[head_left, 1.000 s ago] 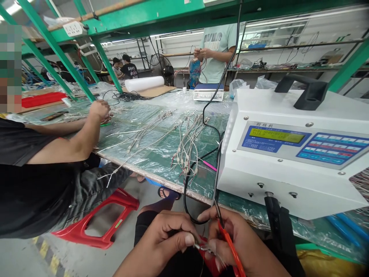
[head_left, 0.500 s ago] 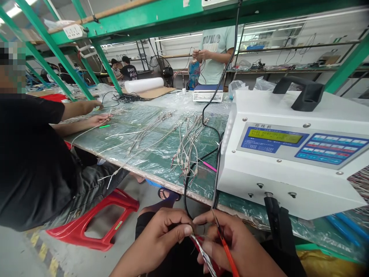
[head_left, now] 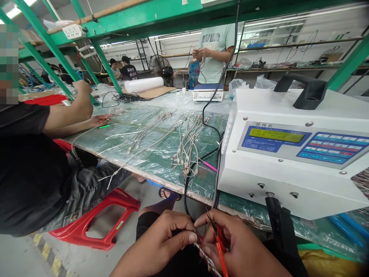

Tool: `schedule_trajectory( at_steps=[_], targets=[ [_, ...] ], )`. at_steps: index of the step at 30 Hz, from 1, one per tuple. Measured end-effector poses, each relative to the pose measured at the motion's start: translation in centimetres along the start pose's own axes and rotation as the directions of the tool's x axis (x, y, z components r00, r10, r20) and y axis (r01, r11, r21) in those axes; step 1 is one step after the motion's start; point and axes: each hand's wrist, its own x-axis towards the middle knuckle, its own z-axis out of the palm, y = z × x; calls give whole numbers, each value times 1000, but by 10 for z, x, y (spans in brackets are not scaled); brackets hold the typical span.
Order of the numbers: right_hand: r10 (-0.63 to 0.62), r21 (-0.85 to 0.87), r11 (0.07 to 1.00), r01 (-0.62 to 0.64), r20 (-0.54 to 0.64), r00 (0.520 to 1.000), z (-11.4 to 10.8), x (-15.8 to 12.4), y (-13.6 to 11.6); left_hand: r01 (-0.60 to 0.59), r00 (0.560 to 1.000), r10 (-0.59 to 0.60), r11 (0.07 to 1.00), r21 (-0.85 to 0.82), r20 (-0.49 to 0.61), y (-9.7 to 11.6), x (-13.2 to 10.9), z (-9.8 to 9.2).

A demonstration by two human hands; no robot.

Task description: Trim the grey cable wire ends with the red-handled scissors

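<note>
My left hand is closed, thumb and forefinger pinching the end of a cable of twisted silvery and white strands. The cable runs down to the right, under my right hand. My right hand is closed round an orange-handled tool; its two thin dark points stick up past the forefinger and stand slightly apart. I cannot tell whether it is tweezers or small snips. Both hands are low in front of my lap, close together, before the table edge. Fingers hide the very end of the cable.
A white wire-twisting machine with a dark clamp stands at the right. Grey cables, a pink pen and a black cord lie on the plastic-covered table. A co-worker sits left by a red stool.
The tool's points have parted, and its handle has swung slightly left and more upright. My left hand keeps its pinch. The co-worker's far arm has lifted off the table toward the body.
</note>
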Motion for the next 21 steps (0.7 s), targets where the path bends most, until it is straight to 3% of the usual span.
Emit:
schedule_trajectory(
  at_steps=[3, 5, 11, 14, 18, 19, 21],
  targets=[
    [-53, 16, 998, 53, 11, 999, 0, 1, -2, 28, 998, -25, 999, -40, 60, -2, 1, -2],
    [-56, 31, 998, 56, 5, 998, -1, 0, -6, 35, 999, -33, 998, -56, 39, -3, 1, -2],
    [64, 6, 998, -64, 95, 993, -6, -6, -17, 82, 997, -82, 994, -72, 0, -3, 1, -3],
    [58, -5, 998, -58, 67, 996, -5, -4, -16, 82, 997, -83, 994, -67, -7, -2, 0, -3],
    [30, 186, 982, -33, 19, 999, -2, 3, -11, 64, 998, -60, 981, -180, 27, -7, 1, -4],
    [18, 261, 965, -19, 5, 1000, 0, 4, -10, 52, 998, -60, 971, -232, -27, -8, 1, -2],
    [-4, 411, 911, 37, -79, 997, 5, 7, -6, 2, 960, -91, 948, -319, -266, -10, 3, 5]
  ],
)
